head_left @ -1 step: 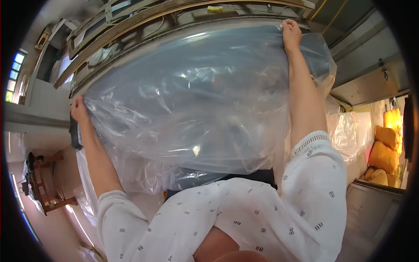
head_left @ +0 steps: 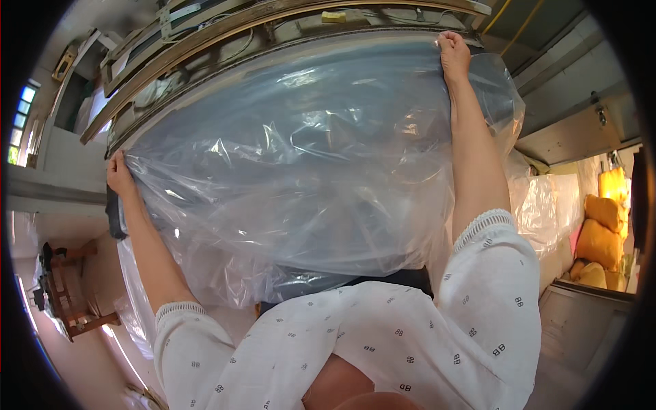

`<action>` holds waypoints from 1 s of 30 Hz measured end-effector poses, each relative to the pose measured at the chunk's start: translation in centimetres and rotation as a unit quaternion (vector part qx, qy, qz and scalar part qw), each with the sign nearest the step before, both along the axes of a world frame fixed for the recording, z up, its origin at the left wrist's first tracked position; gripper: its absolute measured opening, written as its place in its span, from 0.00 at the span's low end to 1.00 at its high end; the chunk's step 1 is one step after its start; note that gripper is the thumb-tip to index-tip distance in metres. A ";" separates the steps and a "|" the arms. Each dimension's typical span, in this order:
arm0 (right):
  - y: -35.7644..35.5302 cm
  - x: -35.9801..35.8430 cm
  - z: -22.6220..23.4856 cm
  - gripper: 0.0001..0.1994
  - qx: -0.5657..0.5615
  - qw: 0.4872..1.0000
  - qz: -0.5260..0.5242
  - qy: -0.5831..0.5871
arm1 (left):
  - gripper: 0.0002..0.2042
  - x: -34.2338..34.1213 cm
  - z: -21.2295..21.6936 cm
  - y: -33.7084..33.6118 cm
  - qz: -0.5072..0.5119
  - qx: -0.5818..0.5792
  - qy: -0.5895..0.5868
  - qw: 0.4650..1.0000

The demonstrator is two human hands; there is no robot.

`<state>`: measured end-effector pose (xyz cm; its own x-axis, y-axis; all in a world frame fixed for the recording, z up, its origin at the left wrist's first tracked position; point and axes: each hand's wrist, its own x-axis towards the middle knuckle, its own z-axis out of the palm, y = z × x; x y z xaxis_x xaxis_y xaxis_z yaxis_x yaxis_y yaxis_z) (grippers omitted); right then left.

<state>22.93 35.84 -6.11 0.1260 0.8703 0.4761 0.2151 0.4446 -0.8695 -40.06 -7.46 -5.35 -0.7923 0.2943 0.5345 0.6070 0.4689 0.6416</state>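
Note:
A large sheet of clear plastic film (head_left: 307,178) spans the space between my outstretched arms, wrinkled and shiny. At its far left corner my left hand (head_left: 120,175) is closed, pinching the film's edge. My right hand (head_left: 454,57) grips the far edge on the right, fingers pressed together. Some of the film hangs loose past my right wrist. Beneath the film shows a bluish-grey surface, its kind hard to make out. Along the far edge, the film lies close to a long machine bar (head_left: 287,53).
Beyond the film runs a machine frame with long wooden rails (head_left: 184,58) and a small yellow block (head_left: 333,17). Far right, orange-yellow sacks (head_left: 601,222) are piled near hanging clear plastic (head_left: 547,205). A brown wooden stand (head_left: 72,290) is at the left.
My left hand has shifted slightly left and the right hand barely moved. The film's folds and reflections have changed, and it looks a little more stretched at the left.

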 end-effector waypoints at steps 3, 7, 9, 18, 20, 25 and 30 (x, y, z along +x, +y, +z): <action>1.4 1.0 0.5 0.09 0.007 0.998 -0.020 -0.061 | 0.13 -1.8 -0.6 3.1 -0.087 0.083 -0.107 0.987; 3.2 0.2 0.1 0.08 -0.018 0.997 -0.003 -0.081 | 0.11 -2.1 -0.6 5.5 -0.123 0.151 -0.168 0.966; 3.4 -0.3 0.4 0.10 -0.012 0.994 -0.032 -0.108 | 0.13 -1.9 -0.5 5.9 -0.138 0.166 -0.152 0.964; 4.1 -0.5 0.2 0.20 0.025 0.958 -0.184 -0.220 | 0.11 -3.2 -0.6 6.0 -0.004 0.013 -0.072 0.997; 3.8 0.0 0.6 0.21 0.000 0.959 -0.190 -0.210 | 0.11 -3.5 -1.1 6.2 -0.052 0.104 -0.172 0.978; 4.2 -0.1 0.9 0.20 0.001 0.980 -0.158 -0.124 | 0.11 -6.0 -1.0 3.4 -0.147 0.208 -0.313 0.915; 5.5 1.0 0.6 0.20 0.041 0.978 -0.150 -0.138 | 0.11 -6.6 -1.3 3.1 -0.155 0.218 -0.301 0.915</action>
<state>23.90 41.33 -5.51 0.2268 0.7709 0.5952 0.5681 0.3917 -0.7238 -46.70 -4.37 -6.68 -0.8965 0.4173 0.1489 0.1425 -0.0466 0.9887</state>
